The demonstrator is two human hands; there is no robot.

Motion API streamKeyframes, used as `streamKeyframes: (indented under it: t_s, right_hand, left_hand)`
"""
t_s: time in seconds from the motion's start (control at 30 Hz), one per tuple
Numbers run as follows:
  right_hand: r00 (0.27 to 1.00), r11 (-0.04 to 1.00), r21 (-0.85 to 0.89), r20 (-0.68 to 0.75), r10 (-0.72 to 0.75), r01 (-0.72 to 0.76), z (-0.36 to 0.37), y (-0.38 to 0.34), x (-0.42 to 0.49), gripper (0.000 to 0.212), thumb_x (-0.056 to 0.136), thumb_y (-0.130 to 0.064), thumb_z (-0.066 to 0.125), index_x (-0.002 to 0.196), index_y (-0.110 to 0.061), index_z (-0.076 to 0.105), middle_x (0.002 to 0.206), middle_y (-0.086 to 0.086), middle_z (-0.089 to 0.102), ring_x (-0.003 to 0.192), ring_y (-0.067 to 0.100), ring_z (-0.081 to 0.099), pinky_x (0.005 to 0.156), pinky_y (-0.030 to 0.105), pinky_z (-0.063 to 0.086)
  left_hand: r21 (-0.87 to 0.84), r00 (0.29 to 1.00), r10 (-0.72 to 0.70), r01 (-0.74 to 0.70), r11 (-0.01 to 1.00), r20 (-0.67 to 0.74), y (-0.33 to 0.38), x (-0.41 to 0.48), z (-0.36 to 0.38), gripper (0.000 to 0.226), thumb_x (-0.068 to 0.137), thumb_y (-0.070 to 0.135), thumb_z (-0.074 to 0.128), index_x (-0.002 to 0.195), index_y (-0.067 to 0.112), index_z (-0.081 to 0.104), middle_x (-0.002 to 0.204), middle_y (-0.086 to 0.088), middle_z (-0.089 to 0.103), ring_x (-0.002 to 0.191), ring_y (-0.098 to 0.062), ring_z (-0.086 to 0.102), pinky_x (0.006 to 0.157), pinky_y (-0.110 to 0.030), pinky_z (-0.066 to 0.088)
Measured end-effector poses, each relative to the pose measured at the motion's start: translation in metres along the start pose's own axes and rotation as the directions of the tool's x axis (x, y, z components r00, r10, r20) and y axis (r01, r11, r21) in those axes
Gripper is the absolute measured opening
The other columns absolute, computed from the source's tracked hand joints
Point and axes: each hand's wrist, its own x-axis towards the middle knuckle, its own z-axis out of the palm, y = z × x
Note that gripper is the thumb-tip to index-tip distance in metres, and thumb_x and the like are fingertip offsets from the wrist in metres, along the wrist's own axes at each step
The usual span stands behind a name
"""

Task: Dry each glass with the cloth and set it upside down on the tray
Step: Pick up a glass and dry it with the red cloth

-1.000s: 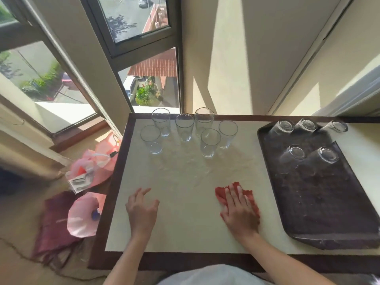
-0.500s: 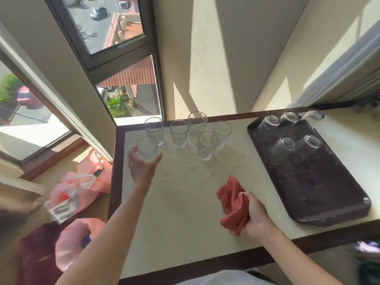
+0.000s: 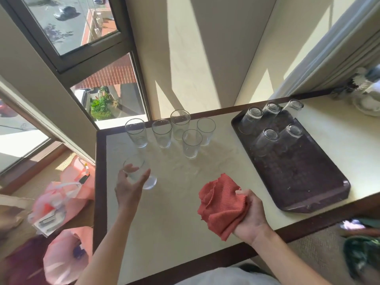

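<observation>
My left hand (image 3: 130, 186) grips a clear glass (image 3: 141, 173), lifted off the table and tilted, at the table's left side. My right hand (image 3: 249, 214) holds a bunched red cloth (image 3: 220, 204) above the table's front. Several more clear glasses (image 3: 174, 132) stand upright in a cluster at the back of the table. A dark brown tray (image 3: 304, 177) lies at the right, with several glasses (image 3: 267, 124) upside down on its far end.
The cream table (image 3: 170, 223) has a dark wooden rim and stands against a window corner. Pink bags (image 3: 61, 194) lie on the floor to the left. A white dish (image 3: 368, 103) sits at the far right, and dark green items (image 3: 362, 258) lie below the table's right edge.
My left hand reached to the front-left glass, took hold of it and lifted it toward me. My right hand picked the red cloth up off the table and holds it bunched.
</observation>
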Motion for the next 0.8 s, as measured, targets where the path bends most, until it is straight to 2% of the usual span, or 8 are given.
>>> streamKeyframes:
  t_s: [0.2,0.3,0.37,0.47,0.53,0.6,0.67,0.8]
  right_hand:
    - [0.999,0.990,-0.135,-0.021,-0.040,0.036,0.008,-0.006,0.005,0.027,0.085,-0.018,0.040,0.091,-0.007,0.064,0.082,0.018,0.071,0.080,0.035,0.064,0.078,0.045,0.052]
    - [0.999,0.967,-0.249,0.012,-0.052,0.054,0.020,-0.006,0.005,0.024,0.075,-0.019,0.047,0.088,-0.005,0.061,0.074,0.016,0.065,0.068,0.028,0.061,0.067,0.035,0.049]
    - [0.992,0.918,-0.378,0.066,-0.105,0.123,0.023,-0.008,0.002,0.014,0.065,-0.022,0.054,0.068,-0.007,0.054,0.060,0.012,0.052,0.054,0.023,0.049,0.053,0.030,0.040]
    - [0.952,0.732,-0.619,0.272,-0.142,0.285,0.015,-0.016,-0.018,0.015,0.071,-0.022,0.046,0.061,-0.011,0.053,0.049,0.000,0.048,0.041,0.011,0.043,0.041,0.021,0.032]
    - [0.900,0.589,-0.691,0.402,-0.169,0.419,0.008,-0.023,-0.024,0.048,0.072,-0.020,0.044,0.116,-0.017,0.062,0.094,-0.008,0.069,0.078,-0.005,0.064,0.063,0.015,0.047]
    - [0.816,0.405,-0.715,0.549,-0.180,0.570,0.003,-0.028,-0.028,0.081,0.075,-0.027,0.045,0.152,-0.038,0.023,0.155,-0.020,0.034,0.138,-0.005,0.036,0.102,0.021,0.040]
    - [0.779,0.339,-0.702,0.586,-0.224,0.626,0.003,-0.042,-0.023,0.080,0.079,-0.032,0.045,0.150,-0.049,0.012,0.160,-0.027,0.014,0.146,-0.005,0.019,0.108,0.016,0.032]
    - [0.810,0.485,-0.651,0.510,-0.290,0.583,0.014,-0.078,-0.008,0.060,0.090,-0.043,0.041,0.148,-0.044,0.026,0.154,-0.018,0.036,0.137,-0.004,0.040,0.111,0.021,0.038]
  left_hand:
    - [-0.258,0.911,-0.072,0.190,0.947,0.405,0.031,-0.086,0.017,0.074,0.054,0.053,0.079,0.121,0.029,0.058,0.104,-0.003,0.072,0.090,-0.010,0.069,0.077,-0.021,0.049]
    - [-0.299,0.845,-0.018,0.209,0.931,0.535,0.049,-0.116,0.043,0.079,0.059,0.044,0.082,0.130,0.029,0.050,0.104,-0.008,0.073,0.097,-0.014,0.070,0.082,-0.025,0.053]
    - [-0.282,0.817,-0.004,0.204,0.937,0.577,0.061,-0.129,0.063,0.077,0.065,0.045,0.081,0.132,0.033,0.045,0.114,-0.008,0.072,0.107,-0.015,0.069,0.092,-0.031,0.054]
    - [-0.302,0.815,-0.041,0.261,0.917,0.578,0.080,-0.137,0.086,0.068,0.076,0.047,0.071,0.136,0.032,0.042,0.136,0.002,0.058,0.120,-0.010,0.061,0.103,-0.034,0.049]
    - [-0.346,0.826,-0.108,0.346,0.872,0.553,0.092,-0.139,0.098,0.075,0.074,0.055,0.068,0.140,0.032,0.041,0.130,-0.001,0.060,0.114,-0.016,0.065,0.100,-0.038,0.050]
    - [-0.383,0.839,-0.124,0.367,0.848,0.529,0.104,-0.147,0.109,0.076,0.072,0.065,0.067,0.137,0.033,0.047,0.131,-0.005,0.060,0.109,-0.021,0.067,0.097,-0.042,0.053]
    - [-0.405,0.832,-0.104,0.370,0.836,0.544,0.117,-0.158,0.120,0.068,0.074,0.068,0.067,0.131,0.034,0.053,0.130,-0.005,0.062,0.111,-0.023,0.067,0.091,-0.044,0.055]
    - [-0.439,0.832,-0.082,0.370,0.819,0.549,0.135,-0.173,0.138,0.051,0.082,0.062,0.061,0.123,0.031,0.063,0.124,-0.005,0.069,0.115,-0.023,0.067,0.099,-0.052,0.053]
